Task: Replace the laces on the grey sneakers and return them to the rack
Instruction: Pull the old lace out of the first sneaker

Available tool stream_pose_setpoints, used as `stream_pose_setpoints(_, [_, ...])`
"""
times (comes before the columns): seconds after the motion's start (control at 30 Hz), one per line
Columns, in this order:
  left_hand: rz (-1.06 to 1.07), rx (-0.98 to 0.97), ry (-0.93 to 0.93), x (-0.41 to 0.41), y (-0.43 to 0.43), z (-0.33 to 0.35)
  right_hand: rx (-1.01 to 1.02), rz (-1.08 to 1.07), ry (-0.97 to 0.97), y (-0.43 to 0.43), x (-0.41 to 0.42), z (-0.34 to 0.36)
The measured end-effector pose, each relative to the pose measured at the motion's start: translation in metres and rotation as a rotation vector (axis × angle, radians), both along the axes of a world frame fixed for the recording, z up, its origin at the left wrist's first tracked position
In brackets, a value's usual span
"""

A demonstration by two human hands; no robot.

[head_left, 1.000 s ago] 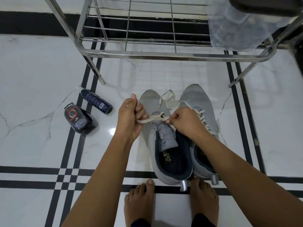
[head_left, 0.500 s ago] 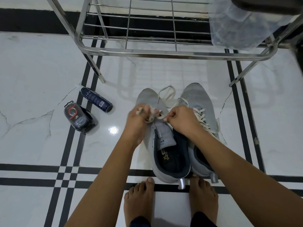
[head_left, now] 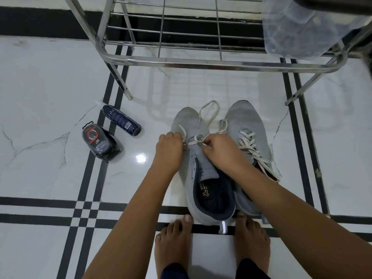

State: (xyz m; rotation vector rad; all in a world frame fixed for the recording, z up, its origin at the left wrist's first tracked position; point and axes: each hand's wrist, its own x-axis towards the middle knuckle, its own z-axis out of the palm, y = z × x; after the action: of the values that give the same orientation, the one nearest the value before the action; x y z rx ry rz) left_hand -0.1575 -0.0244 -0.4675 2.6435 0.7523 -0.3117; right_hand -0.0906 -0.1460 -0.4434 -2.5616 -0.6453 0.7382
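Two grey sneakers stand side by side on the white floor, toes toward the rack. The left sneaker [head_left: 191, 125] has its tongue up and a loose cream lace [head_left: 209, 109] looping over its toe. My left hand [head_left: 171, 147] pinches one part of that lace at the shoe's left eyelets. My right hand [head_left: 221, 152] pinches another part just above the tongue, a small loop showing between the hands. The right sneaker [head_left: 247, 121] is fully laced with a cream lace, its loose end trailing to the right.
A steel wire shoe rack [head_left: 201, 62] stands just beyond the sneakers, a plastic-wrapped item [head_left: 302, 27] on its right side. A dark spray can [head_left: 121, 120] and a packaged shoe-care item [head_left: 101, 143] lie on the floor to the left. My bare feet [head_left: 211, 244] are behind the heels.
My left hand moved in from beside the shoe to its left eyelets. The lace that was stretched flat between both hands now forms a small loop between them.
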Motion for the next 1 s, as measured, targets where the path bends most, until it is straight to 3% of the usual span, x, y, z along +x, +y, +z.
stream_pose_setpoints(0.07, [-0.045, 0.089, -0.023, -0.001, 0.001, -0.003, -0.023, 0.008, -0.037, 0.001, 0.000, -0.003])
stream_pose_setpoints(0.1, [-0.005, 0.011, -0.066, -0.003, 0.001, -0.002, -0.018, -0.006, -0.044, 0.001, 0.001, -0.004])
stream_pose_setpoints(0.23, [0.489, -0.725, -0.470, -0.018, -0.002, 0.013, 0.032, -0.094, 0.027, -0.003, 0.005, -0.007])
stream_pose_setpoints(0.4, [0.870, -1.576, -0.905, -0.015, 0.006, 0.037, 0.081, -0.205, 0.116, -0.008, 0.011, -0.007])
stream_pose_setpoints(0.5, [0.976, -1.785, -0.979, -0.009, 0.020, 0.048, 0.072, -0.222, 0.137, -0.009, 0.011, -0.009])
stream_pose_setpoints(0.57, [0.911, -1.581, -0.791, -0.007, 0.019, 0.045, 0.061, -0.197, 0.126, -0.004, 0.007, -0.008])
stream_pose_setpoints(0.7, [0.479, -0.787, -0.253, -0.007, 0.007, 0.014, 0.061, -0.093, 0.034, 0.012, -0.006, 0.007])
stream_pose_setpoints(0.77, [0.320, -0.488, -0.176, -0.005, 0.007, 0.004, -0.073, 0.020, 0.048, 0.018, -0.013, 0.010])
stream_pose_setpoints(0.87, [0.229, -0.293, -0.144, -0.005, 0.009, 0.000, -0.197, 0.069, 0.064, 0.026, -0.020, 0.008])
stream_pose_setpoints(1.0, [0.124, -0.109, 0.086, -0.007, 0.013, -0.004, -0.180, 0.008, 0.113, 0.030, -0.022, 0.002])
